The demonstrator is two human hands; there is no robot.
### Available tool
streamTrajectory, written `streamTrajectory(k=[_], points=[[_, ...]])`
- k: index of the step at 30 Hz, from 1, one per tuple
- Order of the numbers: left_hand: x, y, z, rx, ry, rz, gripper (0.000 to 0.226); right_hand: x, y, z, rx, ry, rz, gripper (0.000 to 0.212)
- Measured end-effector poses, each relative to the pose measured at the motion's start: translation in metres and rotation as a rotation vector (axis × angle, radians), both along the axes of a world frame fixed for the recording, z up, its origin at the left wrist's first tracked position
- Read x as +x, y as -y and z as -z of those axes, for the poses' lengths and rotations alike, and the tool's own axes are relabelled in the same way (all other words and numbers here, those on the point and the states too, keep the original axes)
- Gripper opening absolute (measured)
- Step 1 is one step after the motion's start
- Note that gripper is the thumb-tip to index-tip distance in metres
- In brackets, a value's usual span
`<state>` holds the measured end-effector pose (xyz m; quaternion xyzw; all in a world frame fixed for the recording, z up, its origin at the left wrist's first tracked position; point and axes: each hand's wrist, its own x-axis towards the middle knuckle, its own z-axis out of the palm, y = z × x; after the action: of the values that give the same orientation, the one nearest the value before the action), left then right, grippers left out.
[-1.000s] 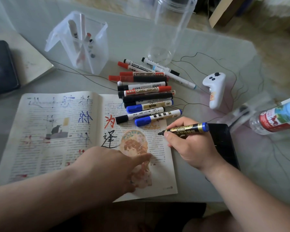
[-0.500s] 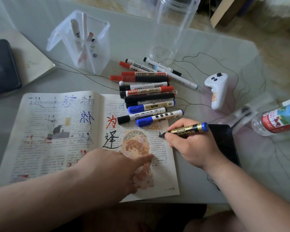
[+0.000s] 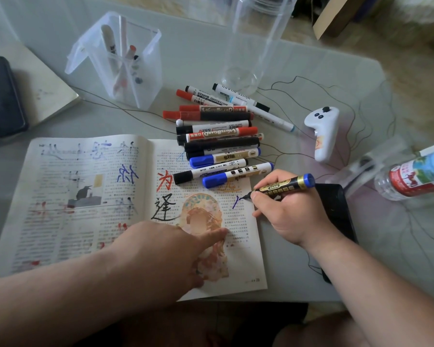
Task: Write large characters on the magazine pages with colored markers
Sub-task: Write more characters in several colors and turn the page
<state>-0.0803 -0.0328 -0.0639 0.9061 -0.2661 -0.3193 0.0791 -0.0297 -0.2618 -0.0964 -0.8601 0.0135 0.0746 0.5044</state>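
Observation:
An open magazine [image 3: 85, 221] lies flat on the table in front of me, with large red, black and blue characters written on its pages. My right hand [image 3: 286, 211] grips a black-and-gold marker with a blue end [image 3: 283, 186]; its tip touches the right page beside a fresh blue stroke [image 3: 236, 202]. My left hand [image 3: 166, 249] rests on the lower right page, its straight fingers pressing on the orange picture. A heap of red, black and blue markers [image 3: 218, 136] lies just above the right page.
A clear plastic pen holder [image 3: 120, 61] stands at the back, a tall clear jar [image 3: 256, 41] behind the markers. A white controller [image 3: 323, 131] and a plastic bottle [image 3: 416, 176] lie to the right. A black box [image 3: 336, 221] sits under my right wrist, a dark tablet [image 3: 0, 98] far left.
My right hand moved the marker tip down on the right page and drew a blue stroke there. My left hand stayed pressing the page.

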Motion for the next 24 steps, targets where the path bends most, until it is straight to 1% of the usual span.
streamTrajectory(k=[2, 5, 8, 11, 15, 20, 24], points=[[-0.0002, 0.0044, -0.0041, 0.022, 0.026, 0.022, 0.075, 0.0006, 0.0001, -0.0005, 0.009, -0.020, 0.012, 0.013], [-0.0004, 0.0027, -0.0060, 0.019, 0.010, -0.007, 0.076, -0.0003, 0.0006, -0.0003, 0.015, -0.033, -0.026, 0.008], [0.0011, 0.0028, -0.0047, 0.019, 0.002, 0.001, 0.075, -0.0026, 0.0001, -0.0034, 0.031, -0.036, -0.094, 0.014], [0.0009, 0.0037, -0.0032, 0.023, 0.004, 0.008, 0.075, -0.0031, -0.0006, -0.0058, -0.001, -0.041, -0.130, 0.015], [0.0004, 0.0031, -0.0027, 0.033, 0.020, 0.012, 0.076, -0.0019, -0.0005, -0.0062, 0.016, -0.025, -0.118, 0.012], [0.0012, 0.0033, -0.0008, 0.043, 0.017, 0.005, 0.076, 0.0010, 0.0025, -0.0001, -0.051, -0.008, -0.067, 0.010], [0.0012, 0.0028, -0.0004, 0.042, 0.009, 0.003, 0.076, 0.0041, 0.0048, 0.0020, -0.050, -0.016, -0.040, 0.010]])
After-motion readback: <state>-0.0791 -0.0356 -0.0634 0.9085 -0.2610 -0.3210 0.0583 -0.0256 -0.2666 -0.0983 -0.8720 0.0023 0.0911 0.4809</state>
